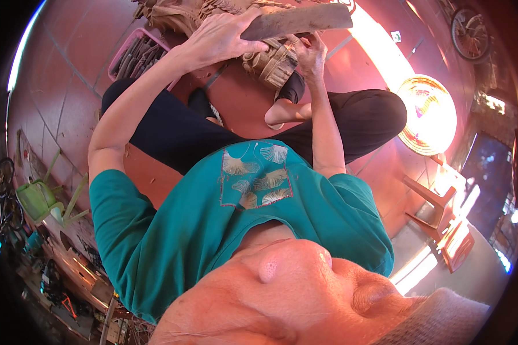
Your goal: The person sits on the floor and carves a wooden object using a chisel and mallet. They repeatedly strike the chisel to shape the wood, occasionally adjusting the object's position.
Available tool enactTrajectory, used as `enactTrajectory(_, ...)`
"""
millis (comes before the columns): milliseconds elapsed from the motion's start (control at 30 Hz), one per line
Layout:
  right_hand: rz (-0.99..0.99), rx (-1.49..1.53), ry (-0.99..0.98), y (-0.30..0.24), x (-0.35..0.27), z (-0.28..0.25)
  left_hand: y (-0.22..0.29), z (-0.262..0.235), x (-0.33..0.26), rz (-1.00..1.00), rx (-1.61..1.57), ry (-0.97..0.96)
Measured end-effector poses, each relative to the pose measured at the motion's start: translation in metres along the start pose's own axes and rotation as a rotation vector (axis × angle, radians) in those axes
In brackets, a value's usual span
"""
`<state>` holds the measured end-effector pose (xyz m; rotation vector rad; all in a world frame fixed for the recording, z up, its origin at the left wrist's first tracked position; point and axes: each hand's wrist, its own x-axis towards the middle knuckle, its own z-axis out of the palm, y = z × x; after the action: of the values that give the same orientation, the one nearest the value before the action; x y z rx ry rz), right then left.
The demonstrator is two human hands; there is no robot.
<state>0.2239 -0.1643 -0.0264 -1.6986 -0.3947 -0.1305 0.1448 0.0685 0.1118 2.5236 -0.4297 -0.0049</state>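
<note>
My left hand (pixel 227 37) is closed around one end of a flat, greyish-brown wooden bar (pixel 305 20), which extends to the right above the carving. My right hand (pixel 311 54) is below the bar, its fingers bent and pinched together beside the carving; whatever they hold is hidden behind the bar. The brown carved wood piece (pixel 270 63), with ridged and rounded relief, lies on the floor in front of me between my legs. More of the carving (pixel 172 14) stretches away to the upper left.
A pink basket (pixel 118 63) full of slender tools stands left of the carving on the red tiled floor (pixel 57 86). At the right is a round woven tray (pixel 406 98) in bright sunlight, near a brown plastic chair (pixel 443 230). A green chair (pixel 34 198) is at the left.
</note>
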Motion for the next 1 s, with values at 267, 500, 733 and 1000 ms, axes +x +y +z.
enactTrajectory(267, 0.009, -0.073, 0.026, -0.004, -0.003, 0.004, -0.009, 0.014, -0.001, 0.019, 0.105, -0.009)
enactTrajectory(500, 0.063, 0.044, -0.038, -0.012, 0.007, 0.016, -0.006, -0.008, 0.002, -0.165, -0.013, -0.012)
enactTrajectory(733, 0.136, -0.008, -0.066, 0.001, 0.015, 0.018, -0.012, -0.012, -0.007, -0.089, -0.059, 0.123)
enactTrajectory(1000, 0.102, 0.037, -0.027, -0.016, 0.01, 0.019, 0.0, -0.027, -0.004, -0.131, -0.066, 0.073)
